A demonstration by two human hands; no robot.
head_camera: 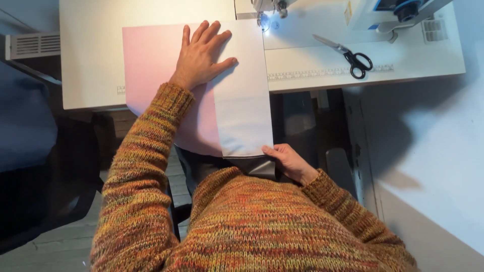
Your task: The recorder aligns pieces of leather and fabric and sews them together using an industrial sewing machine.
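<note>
My left hand (202, 54) lies flat with fingers spread on a pale pink fabric (151, 65) spread over the white sewing table (91, 60). A white-grey fabric strip (244, 100) overlaps the pink piece and hangs over the table's front edge toward my lap. My right hand (288, 162) pinches the strip's lower end, where a darker grey underside (257, 165) folds over. The strip's far end reaches the lit needle area of the sewing machine (266, 15) at the top.
Black-handled scissors (348, 54) lie on the table to the right, above a printed ruler strip (327, 72). Machine parts (398, 12) stand at the top right. A dark chair (45, 171) sits to my left; a pale wall or panel (433, 166) rises on the right.
</note>
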